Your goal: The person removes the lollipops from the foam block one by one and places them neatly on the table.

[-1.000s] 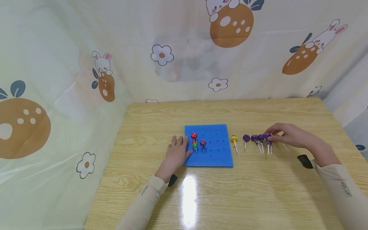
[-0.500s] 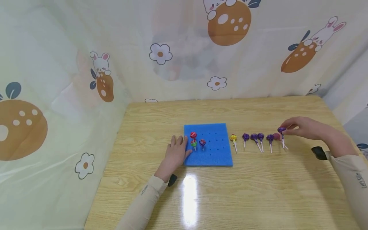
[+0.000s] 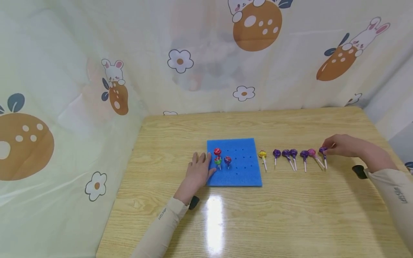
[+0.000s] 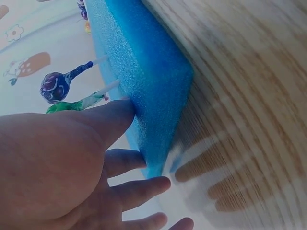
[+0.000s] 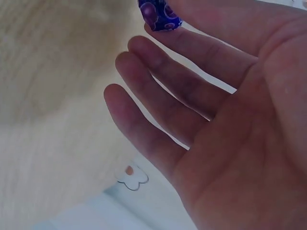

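My left hand [image 3: 198, 170] rests along the left edge of the blue foam block [image 3: 248, 179], fingers spread, thumb touching its upper face in the left wrist view. Upright in the foam stand a red lollipop [image 3: 217, 152], a green one [image 3: 218, 162] and a dark mottled one [image 3: 227, 160]. At the far right of the table, my right hand [image 3: 343, 145] pinches a purple lollipop [image 3: 323, 150] by its head, stick pointing toward me. The right wrist view shows its wrapper [image 5: 158, 15] between thumb and index finger; the other fingers extend loosely.
Right of the foam, a row of lollipops lies on the wooden table [image 3: 274, 215]: a yellow one [image 3: 262, 154], several purple ones [image 3: 276, 153] and a pink one [image 3: 311, 152]. Small holes dot the foam. A patterned curtain [image 3: 206, 71] hangs behind.
My right hand has carried one purple lollipop rightward out of the cluster, past the pink lollipop, which has come into sight. The left hand stays where it was.
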The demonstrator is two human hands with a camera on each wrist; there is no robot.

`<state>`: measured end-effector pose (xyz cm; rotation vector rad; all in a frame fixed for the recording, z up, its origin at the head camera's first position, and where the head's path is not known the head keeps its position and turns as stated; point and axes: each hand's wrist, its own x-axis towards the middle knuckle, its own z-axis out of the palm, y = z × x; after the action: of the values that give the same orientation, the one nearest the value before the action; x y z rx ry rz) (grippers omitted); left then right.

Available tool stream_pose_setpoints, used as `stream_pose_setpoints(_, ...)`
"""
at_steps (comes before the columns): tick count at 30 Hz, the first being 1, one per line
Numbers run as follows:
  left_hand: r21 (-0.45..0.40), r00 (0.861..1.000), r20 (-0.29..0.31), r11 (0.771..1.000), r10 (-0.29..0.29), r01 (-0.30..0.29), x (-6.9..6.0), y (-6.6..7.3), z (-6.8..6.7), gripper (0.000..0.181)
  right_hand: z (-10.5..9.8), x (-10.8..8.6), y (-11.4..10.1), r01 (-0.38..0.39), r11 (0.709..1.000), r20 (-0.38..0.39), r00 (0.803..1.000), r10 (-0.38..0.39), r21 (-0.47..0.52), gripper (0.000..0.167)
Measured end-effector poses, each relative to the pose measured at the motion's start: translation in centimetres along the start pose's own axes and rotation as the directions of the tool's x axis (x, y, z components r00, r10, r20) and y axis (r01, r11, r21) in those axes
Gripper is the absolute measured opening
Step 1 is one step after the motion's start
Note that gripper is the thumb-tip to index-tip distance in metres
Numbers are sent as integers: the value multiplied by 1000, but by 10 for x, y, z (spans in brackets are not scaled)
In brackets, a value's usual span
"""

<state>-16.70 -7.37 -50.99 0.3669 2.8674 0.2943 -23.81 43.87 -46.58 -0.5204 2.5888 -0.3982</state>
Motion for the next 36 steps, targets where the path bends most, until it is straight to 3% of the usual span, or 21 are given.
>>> stream_pose_setpoints(20,-20,1000,5,1000,-8,8,1,-1,2,66,13,12,3,24,1000,-44,999,-24,10,21)
stream_pose_setpoints(30,-31,1000,5,1000,-3,3,1,3,0,66,4,4,-3,2,1000,-39,999,-1,25,39)
stream_pose_setpoints(36,-19,1000,-1,1000,-6,6,1,-1,3,65,6,6,-6,5,1000,-74,997,-5,3,43)
